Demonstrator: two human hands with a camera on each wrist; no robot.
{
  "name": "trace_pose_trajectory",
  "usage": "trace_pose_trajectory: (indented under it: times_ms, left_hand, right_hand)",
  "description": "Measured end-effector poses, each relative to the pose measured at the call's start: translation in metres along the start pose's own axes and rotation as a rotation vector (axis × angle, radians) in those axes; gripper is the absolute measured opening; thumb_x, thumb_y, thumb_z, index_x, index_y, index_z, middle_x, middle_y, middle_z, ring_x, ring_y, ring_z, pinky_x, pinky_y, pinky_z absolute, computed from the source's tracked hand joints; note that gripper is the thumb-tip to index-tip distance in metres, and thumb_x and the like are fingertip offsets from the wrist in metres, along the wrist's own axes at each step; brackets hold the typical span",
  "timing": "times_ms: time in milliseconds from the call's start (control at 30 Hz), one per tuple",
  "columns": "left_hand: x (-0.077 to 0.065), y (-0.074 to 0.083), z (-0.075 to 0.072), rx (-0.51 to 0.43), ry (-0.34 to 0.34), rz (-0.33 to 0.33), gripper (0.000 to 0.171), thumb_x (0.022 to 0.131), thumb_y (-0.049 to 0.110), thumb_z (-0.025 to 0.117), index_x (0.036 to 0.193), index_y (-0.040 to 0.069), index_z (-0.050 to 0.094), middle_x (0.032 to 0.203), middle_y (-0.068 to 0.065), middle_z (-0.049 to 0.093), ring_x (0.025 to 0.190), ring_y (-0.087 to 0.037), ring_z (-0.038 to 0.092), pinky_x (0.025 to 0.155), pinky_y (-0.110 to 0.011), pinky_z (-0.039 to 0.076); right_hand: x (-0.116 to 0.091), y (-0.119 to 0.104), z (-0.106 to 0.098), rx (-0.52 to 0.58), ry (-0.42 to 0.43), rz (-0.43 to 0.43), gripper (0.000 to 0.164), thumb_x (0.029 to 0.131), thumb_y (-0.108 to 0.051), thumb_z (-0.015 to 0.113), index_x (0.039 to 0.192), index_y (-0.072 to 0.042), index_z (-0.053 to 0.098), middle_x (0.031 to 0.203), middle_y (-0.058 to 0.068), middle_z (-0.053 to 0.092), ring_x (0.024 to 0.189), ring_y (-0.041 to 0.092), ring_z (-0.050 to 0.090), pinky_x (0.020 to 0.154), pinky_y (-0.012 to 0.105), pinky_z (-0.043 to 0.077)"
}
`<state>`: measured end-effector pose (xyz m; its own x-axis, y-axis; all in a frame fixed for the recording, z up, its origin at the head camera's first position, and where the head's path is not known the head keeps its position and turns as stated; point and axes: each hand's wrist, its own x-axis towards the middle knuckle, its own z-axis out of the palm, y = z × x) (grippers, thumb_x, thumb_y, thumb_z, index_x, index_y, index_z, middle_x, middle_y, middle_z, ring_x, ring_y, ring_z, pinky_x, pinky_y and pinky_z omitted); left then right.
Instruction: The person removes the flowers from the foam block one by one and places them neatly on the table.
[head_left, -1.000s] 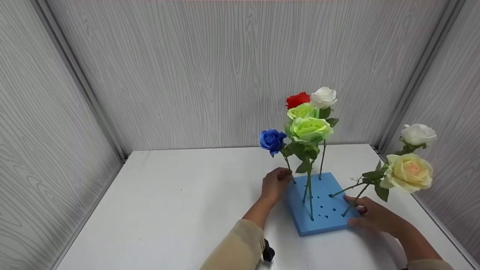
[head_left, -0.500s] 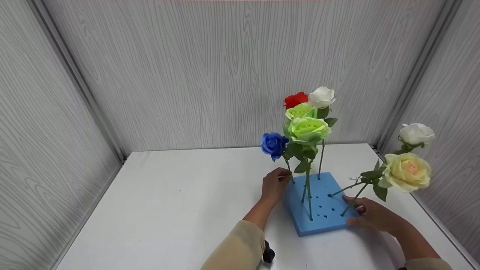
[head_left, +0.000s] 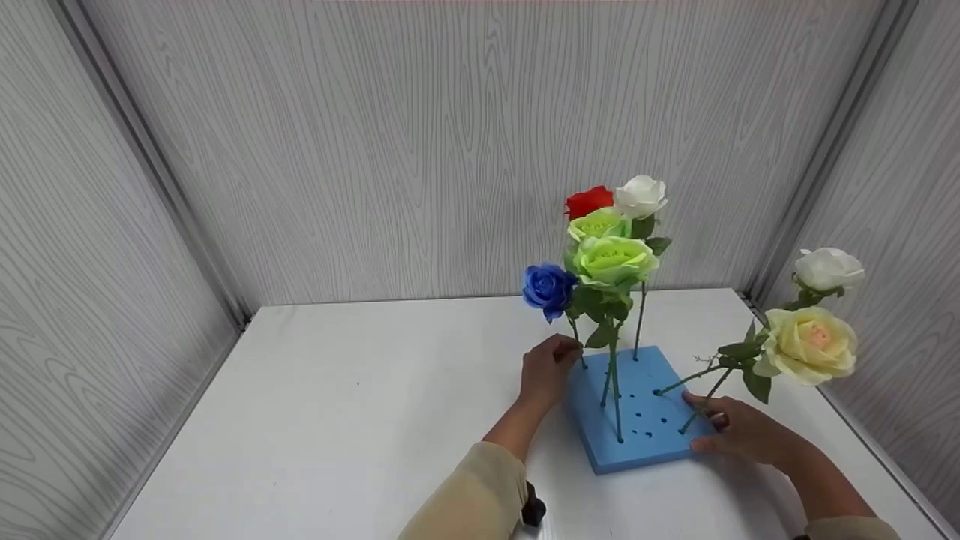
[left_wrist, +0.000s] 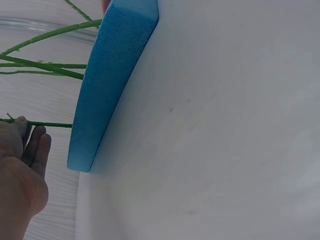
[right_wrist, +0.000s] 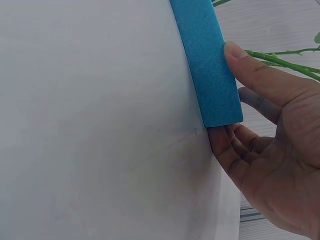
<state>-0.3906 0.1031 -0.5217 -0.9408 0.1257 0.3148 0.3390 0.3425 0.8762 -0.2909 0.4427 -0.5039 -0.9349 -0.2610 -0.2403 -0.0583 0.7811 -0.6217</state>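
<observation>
A blue rose (head_left: 549,289) stands at the far left corner of a blue foam block (head_left: 637,454). Its stem (left_wrist: 50,124) is pinched low down between the fingertips of my left hand (head_left: 545,373), just above the block. My right hand (head_left: 754,433) grips the block's right edge; in the right wrist view the thumb (right_wrist: 260,70) lies on the upper face and the fingers are against the side. Two light green roses (head_left: 615,262), a red rose (head_left: 589,202) and a white rose (head_left: 641,196) rise behind and beside the blue one.
A cream-yellow rose (head_left: 808,346) and another white rose (head_left: 828,270) lean out to the right, over my right hand. Several small holes pit the block's top. The white table (head_left: 337,420) extends left, with grey wood-grain panels (head_left: 405,150) around it.
The blue rose head has shifted slightly right and down since a second ago. Both hands keep their hold; the whole view has drifted a little.
</observation>
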Motion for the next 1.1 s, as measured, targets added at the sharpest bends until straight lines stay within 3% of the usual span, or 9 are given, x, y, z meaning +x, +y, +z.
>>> trace_pose_trajectory:
  times_ms: [233,533,700,900,1100]
  left_hand:
    - [0.002,0.005,-0.009,-0.011,0.017,0.067,0.009,0.106,0.016,0.070,0.111,0.014,0.078,0.103,0.000,0.080,0.086,-0.004,0.063,0.080,-0.022,0.057]
    - [0.000,0.008,-0.018,-0.118,0.033,0.037,0.010,0.108,0.017,0.068,0.115,0.015,0.074,0.104,0.000,0.079,0.092,-0.005,0.069,0.084,-0.024,0.060]
    - [0.000,0.011,-0.024,-0.131,0.010,0.049,0.013,0.109,0.017,0.066,0.120,0.013,0.072,0.107,-0.002,0.079,0.092,-0.005,0.070,0.085,-0.024,0.061]
    - [-0.001,0.012,-0.030,-0.164,-0.026,0.026,0.014,0.110,0.017,0.064,0.123,0.015,0.069,0.113,-0.005,0.077,0.094,-0.005,0.070,0.088,-0.023,0.063]
    - [-0.003,0.010,-0.034,-0.230,-0.061,-0.011,0.017,0.112,0.015,0.061,0.128,0.010,0.065,0.120,-0.008,0.073,0.101,-0.010,0.072,0.089,-0.024,0.066]
  right_hand:
    - [0.000,0.001,0.000,-0.008,0.001,-0.024,0.099,0.091,-0.044,0.086,0.169,-0.010,0.035,0.146,0.026,0.058,0.118,0.029,0.059,0.090,0.027,0.050]
    - [-0.001,-0.001,0.000,-0.018,-0.001,-0.012,0.100,0.091,-0.046,0.086,0.169,-0.010,0.034,0.148,0.028,0.058,0.121,0.031,0.061,0.098,0.040,0.053]
    - [0.001,0.002,-0.001,0.000,-0.013,0.003,0.101,0.092,-0.045,0.086,0.170,-0.010,0.032,0.147,0.027,0.058,0.120,0.030,0.060,0.096,0.038,0.052]
    - [0.002,0.004,-0.002,0.057,-0.025,0.049,0.104,0.091,-0.047,0.087,0.171,-0.013,0.030,0.148,0.027,0.057,0.122,0.030,0.058,0.094,0.035,0.050]
    - [0.002,0.003,-0.001,0.054,-0.026,0.033,0.103,0.092,-0.044,0.086,0.171,-0.011,0.029,0.149,0.029,0.056,0.122,0.030,0.060,0.095,0.036,0.052]
